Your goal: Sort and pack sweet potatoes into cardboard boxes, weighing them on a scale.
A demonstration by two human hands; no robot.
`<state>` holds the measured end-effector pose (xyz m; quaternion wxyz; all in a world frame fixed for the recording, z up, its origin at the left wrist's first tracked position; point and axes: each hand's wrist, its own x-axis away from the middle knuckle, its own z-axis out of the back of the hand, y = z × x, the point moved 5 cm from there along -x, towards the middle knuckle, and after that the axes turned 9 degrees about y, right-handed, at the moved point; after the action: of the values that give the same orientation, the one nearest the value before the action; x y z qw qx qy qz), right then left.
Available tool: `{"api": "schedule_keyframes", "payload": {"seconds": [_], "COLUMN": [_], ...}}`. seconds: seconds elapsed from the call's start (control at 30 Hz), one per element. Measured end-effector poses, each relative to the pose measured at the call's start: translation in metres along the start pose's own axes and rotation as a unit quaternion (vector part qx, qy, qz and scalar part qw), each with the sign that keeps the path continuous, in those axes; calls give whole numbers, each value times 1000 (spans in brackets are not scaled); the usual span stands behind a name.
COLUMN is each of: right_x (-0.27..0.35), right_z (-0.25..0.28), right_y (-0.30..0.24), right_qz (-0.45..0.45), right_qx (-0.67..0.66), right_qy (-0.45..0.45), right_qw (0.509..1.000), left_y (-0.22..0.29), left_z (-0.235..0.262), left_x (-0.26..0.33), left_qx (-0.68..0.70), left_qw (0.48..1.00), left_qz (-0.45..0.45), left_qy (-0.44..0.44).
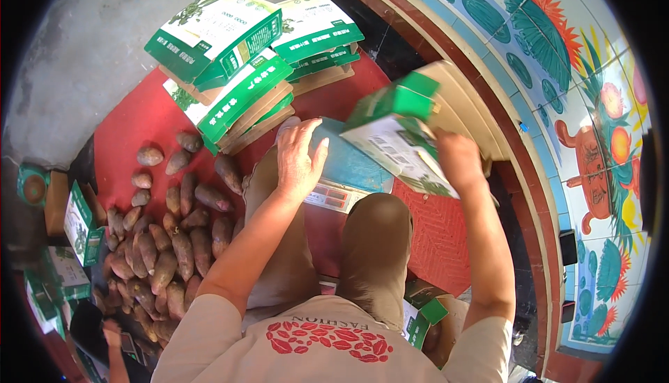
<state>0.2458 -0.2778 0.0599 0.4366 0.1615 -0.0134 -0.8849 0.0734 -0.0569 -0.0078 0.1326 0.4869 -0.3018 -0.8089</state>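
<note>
From the head view, a green-and-white carton (394,129) is gripped by the right hand (456,157), fingers closed on its edge, and held tilted just above the blue scale (348,163). The left hand (300,157) is laid flat on the scale, fingers spread open. Sweet potatoes (167,237) are heaped on the red floor (132,118) to the left, flat cartons (237,56) stacked beyond.
</note>
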Motion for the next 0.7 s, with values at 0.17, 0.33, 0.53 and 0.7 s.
{"api": "schedule_keyframes", "payload": {"seconds": [0.17,0.33,0.53,0.7], "right_x": [-61,-73,-34,75], "right_z": [-33,-56,-28,1], "right_y": [-92,-138,-116,-3], "right_qz": [83,50,30,-98], "right_qx": [37,-74,-232,-252], "right_qy": [-85,-83,93,95], "right_qw": [992,993,968,958], "left_y": [-7,-8,-15,-17], "left_z": [-4,-7,-18,-12], "left_x": [3,2,12,5], "left_qx": [-28,-37,-88,-83], "left_qw": [998,996,988,988], "left_qz": [25,26,30,17], "left_qy": [-48,-80,-125,-128]}}
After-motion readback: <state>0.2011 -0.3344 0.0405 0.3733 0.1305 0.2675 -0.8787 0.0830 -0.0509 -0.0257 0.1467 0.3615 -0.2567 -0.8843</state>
